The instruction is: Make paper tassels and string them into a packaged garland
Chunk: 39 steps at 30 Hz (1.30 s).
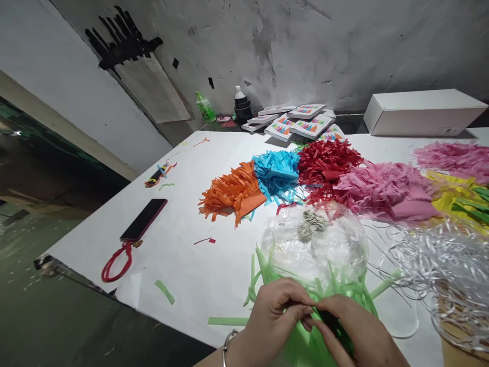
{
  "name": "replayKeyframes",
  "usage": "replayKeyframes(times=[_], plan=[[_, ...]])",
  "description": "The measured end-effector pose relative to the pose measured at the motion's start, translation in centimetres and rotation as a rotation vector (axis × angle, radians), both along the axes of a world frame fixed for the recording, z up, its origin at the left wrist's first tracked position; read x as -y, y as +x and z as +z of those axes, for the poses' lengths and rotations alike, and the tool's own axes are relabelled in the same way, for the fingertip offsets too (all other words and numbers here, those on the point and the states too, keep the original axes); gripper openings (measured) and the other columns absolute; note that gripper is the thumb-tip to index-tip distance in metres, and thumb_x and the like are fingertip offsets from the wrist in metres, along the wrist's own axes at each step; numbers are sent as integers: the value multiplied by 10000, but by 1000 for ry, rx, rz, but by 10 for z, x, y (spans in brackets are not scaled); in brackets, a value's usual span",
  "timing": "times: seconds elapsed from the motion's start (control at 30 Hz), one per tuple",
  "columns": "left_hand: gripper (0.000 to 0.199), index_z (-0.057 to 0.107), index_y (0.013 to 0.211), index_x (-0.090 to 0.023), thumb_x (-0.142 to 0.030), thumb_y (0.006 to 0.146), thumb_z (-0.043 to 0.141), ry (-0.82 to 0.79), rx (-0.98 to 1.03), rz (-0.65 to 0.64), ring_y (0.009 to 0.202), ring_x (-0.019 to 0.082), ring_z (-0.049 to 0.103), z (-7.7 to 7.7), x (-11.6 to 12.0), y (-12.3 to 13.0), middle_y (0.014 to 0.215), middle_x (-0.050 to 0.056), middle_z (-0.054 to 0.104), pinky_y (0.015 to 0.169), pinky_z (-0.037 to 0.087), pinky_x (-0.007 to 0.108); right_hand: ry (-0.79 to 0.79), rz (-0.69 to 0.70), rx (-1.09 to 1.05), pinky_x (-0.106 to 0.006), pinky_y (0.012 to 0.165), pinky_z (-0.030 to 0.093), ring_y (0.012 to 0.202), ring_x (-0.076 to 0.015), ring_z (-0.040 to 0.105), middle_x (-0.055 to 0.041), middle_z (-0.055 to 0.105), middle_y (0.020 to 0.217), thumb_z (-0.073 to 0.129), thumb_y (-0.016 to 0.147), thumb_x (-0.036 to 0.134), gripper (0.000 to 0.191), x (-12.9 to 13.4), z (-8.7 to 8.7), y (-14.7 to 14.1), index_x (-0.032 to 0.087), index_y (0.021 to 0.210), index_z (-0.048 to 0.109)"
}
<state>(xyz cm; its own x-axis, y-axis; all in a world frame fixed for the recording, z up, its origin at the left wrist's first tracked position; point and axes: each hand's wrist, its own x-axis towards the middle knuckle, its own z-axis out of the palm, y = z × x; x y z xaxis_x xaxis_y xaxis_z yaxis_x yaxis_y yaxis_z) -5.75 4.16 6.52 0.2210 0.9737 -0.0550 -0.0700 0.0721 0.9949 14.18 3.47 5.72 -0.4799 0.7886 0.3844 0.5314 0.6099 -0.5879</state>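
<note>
Green fringed tissue paper lies at the table's near edge, its cut strips spreading forward. Over it, my left hand pinches a bit of the green paper between thumb and fingers, and a bracelet circles that wrist. Close beside it, my right hand is also closed on the paper, fingertips almost touching the left ones. The exact spot pinched is partly hidden by the fingers. Just beyond the strips rests a clear plastic container or bag with a small clump of greyish pieces on it.
Tissue tassels in orange, blue, red and pink line the table. White string lies tangled at right. A phone sits left. Printed boxes and a white box stand at the back.
</note>
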Motion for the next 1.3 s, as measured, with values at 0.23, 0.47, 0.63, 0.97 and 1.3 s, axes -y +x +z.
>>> replayKeyframes(times=[0.23, 0.47, 0.63, 0.97, 1.3], plan=[[29, 823, 781, -196, -225, 776, 821, -133, 151, -4, 584, 165, 697, -2, 0, 6, 753, 42, 664, 593, 581, 282, 176, 53, 2, -233, 737, 586, 846, -164, 716, -78, 719, 942, 490, 968, 91, 245, -2, 4, 6, 188, 1177, 572], [60, 833, 826, -203, -199, 822, 774, -41, 60, 0, 612, 163, 692, 0, 2, 2, 753, 55, 693, 625, 582, 276, 219, 48, -6, -267, 721, 590, 817, -186, 716, -83, 727, 918, 507, 961, 77, 251, 3, -1, 1, 181, 1180, 573], [100, 823, 864, -198, -150, 829, 742, 58, 31, 0, 609, 147, 670, -6, 4, 0, 770, 58, 710, 599, 581, 253, 54, -7, -106, -179, 761, 577, 837, -133, 725, -50, 723, 928, 527, 985, 150, 175, 2, -4, -1, 195, 1149, 569], [192, 776, 783, -165, -16, 747, 662, -48, 60, 43, 576, 137, 710, -15, 7, 4, 717, 8, 681, 591, 587, 219, 299, -46, 25, -217, 803, 583, 842, -165, 751, -65, 758, 925, 530, 986, 172, 183, 5, -14, 3, 164, 1146, 618], [191, 770, 792, -172, -8, 766, 677, 24, 58, 21, 574, 131, 702, -10, 6, 3, 723, 6, 693, 586, 585, 218, -78, 8, -121, -147, 725, 553, 817, -100, 717, -3, 716, 930, 513, 1003, 186, 161, 2, -3, -3, 236, 1147, 565]])
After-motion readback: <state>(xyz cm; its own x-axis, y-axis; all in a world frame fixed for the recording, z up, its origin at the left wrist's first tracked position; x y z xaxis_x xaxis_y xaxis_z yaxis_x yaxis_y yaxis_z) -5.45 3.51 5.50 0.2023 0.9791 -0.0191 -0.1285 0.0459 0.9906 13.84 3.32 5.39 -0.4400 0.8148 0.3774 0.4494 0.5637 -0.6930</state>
